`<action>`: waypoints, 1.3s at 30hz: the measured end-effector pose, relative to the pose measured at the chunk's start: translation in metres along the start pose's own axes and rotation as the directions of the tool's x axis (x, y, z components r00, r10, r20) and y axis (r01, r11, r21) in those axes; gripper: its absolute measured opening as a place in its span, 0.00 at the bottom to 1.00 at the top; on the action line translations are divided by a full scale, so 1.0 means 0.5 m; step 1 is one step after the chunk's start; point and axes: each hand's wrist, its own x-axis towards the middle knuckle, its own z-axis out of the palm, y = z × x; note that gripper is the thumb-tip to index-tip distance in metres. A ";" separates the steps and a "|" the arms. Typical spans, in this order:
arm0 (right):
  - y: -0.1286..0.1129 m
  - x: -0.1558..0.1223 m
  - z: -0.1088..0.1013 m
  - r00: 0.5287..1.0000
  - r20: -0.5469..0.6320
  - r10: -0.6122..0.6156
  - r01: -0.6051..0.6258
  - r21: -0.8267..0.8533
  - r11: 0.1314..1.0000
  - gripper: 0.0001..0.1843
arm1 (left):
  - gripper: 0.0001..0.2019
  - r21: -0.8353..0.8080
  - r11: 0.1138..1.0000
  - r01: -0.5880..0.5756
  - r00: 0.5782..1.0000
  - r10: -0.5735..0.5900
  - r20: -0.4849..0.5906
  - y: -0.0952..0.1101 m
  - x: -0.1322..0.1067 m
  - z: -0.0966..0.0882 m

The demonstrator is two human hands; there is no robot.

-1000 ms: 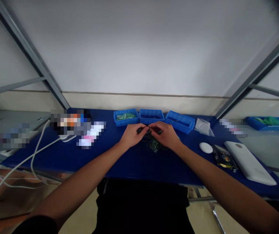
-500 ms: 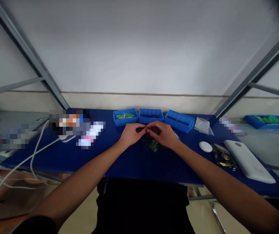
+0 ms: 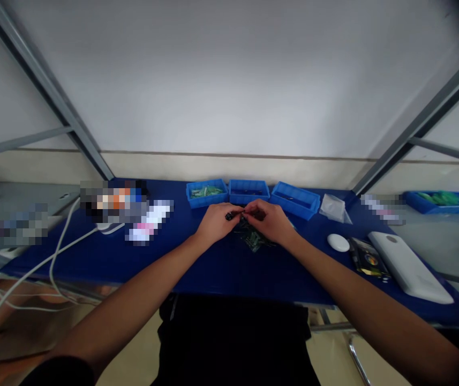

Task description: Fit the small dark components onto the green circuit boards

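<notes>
My left hand (image 3: pixel 218 221) and my right hand (image 3: pixel 269 219) meet fingertip to fingertip over the blue table, both in a pinch. Something small and dark shows at the left fingers, too small to name. What the right fingers pinch is hidden. Just under the hands lies a pile of small dark green pieces (image 3: pixel 254 240), partly covered by the right hand. Behind them stand three blue bins: the left bin (image 3: pixel 207 201) with green and pale thin pieces in it, the middle bin (image 3: pixel 248 196) and the right bin (image 3: pixel 294 209) with a few dark thin pieces.
To the right lie a clear plastic bag (image 3: pixel 333 208), a white round case (image 3: pixel 338 242), a black packet (image 3: pixel 369 257) and a long white device (image 3: pixel 409 266). White cables (image 3: pixel 58 249) cross the table's left end. Another blue tray (image 3: pixel 414 201) holds green pieces at far right.
The fingertips have shifted slightly, and the right fingers are a little more closed together. A bit more of the green pile shows below the hands. The bins stand unchanged.
</notes>
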 end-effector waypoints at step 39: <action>0.035 0.011 -0.052 0.979 0.131 -0.154 0.194 -0.388 0.901 0.09 | 0.10 0.022 1.000 -0.003 0.990 0.000 0.143 -0.034 0.002 0.009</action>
